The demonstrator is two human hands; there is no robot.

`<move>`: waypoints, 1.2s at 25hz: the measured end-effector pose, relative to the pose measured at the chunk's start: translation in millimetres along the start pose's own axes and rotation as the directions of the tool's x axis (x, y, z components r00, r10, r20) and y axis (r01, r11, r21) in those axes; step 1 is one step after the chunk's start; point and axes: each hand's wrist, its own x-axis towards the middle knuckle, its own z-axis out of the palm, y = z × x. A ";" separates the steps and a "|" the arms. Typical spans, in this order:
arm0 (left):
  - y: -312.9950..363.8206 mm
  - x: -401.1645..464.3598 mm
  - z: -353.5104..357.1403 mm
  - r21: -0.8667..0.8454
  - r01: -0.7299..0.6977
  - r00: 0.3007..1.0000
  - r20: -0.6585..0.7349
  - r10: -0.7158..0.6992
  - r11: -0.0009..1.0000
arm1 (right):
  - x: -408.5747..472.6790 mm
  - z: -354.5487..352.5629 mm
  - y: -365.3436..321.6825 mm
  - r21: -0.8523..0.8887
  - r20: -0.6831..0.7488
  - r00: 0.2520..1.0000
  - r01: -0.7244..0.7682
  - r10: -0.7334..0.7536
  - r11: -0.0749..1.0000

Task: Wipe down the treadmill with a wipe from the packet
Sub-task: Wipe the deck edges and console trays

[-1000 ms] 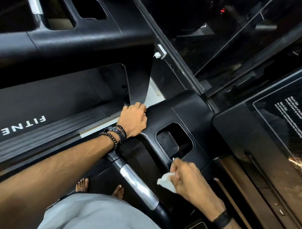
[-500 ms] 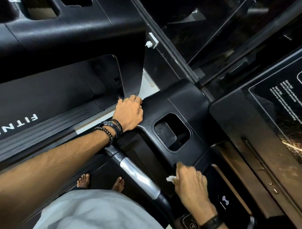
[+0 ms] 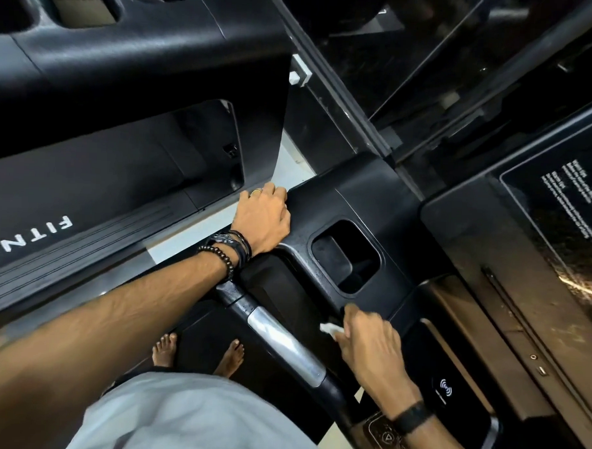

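Note:
I stand on a black treadmill and look down at its console [image 3: 362, 199]. My right hand [image 3: 367, 341] holds a small white wipe [image 3: 329, 328] and presses it against the console's lower edge, just below the rectangular cup recess [image 3: 345, 256]. Only a corner of the wipe shows past my fingers. My left hand [image 3: 263, 218] grips the console's left edge, fingers curled over the rim. The wipe packet is not in view.
A silver and black handlebar [image 3: 284, 341] runs diagonally between my arms. The display panel [image 3: 556, 226] with white text lies at the right. A neighbouring treadmill [image 3: 87, 190] with white lettering sits at the left. My bare feet [image 3: 196, 355] stand on the belt below.
My right hand has slid the wipe down and right, from beside the cup recess to the console's lower edge, and now covers most of it. My left hand has kept its grip.

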 end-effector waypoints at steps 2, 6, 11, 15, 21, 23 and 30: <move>-0.8 0.1 1.1 0.000 -0.004 1.000 -0.002 0.004 1.000 | 1.0 -5.1 0.4 0.010 0.032 0.999 -0.013 0.013 1.000; -2.5 0.2 2.5 -0.056 0.013 1.000 0.004 -0.013 0.998 | 58.8 -2.6 -53.8 0.095 -0.251 0.955 0.186 -0.157 0.978; -7.6 -5.8 -2.1 -0.206 0.063 0.998 0.016 -0.061 0.976 | 71.2 -4.7 -53.5 0.160 -0.269 0.941 0.253 -0.205 0.954; -29.5 -27.2 -9.1 -0.180 0.074 0.997 0.008 -0.073 0.981 | 37.4 -0.2 -4.3 0.195 -0.109 0.983 0.165 -0.146 0.967; -50.5 -61.9 -18.5 -0.045 0.118 0.993 -0.012 -0.119 0.992 | 101.8 -8.6 -45.0 0.503 -0.322 0.898 0.430 -0.299 0.750; -55.6 -72.7 -22.8 -0.021 0.184 0.982 -0.033 -0.185 0.983 | 119.7 -3.9 -56.5 0.509 -0.400 0.843 0.530 -0.359 0.678; -58.6 -115.5 -36.2 -0.018 0.459 0.887 -0.045 -0.459 0.888 | 140.3 1.1 -29.1 0.343 -0.514 0.716 0.676 -0.472 0.652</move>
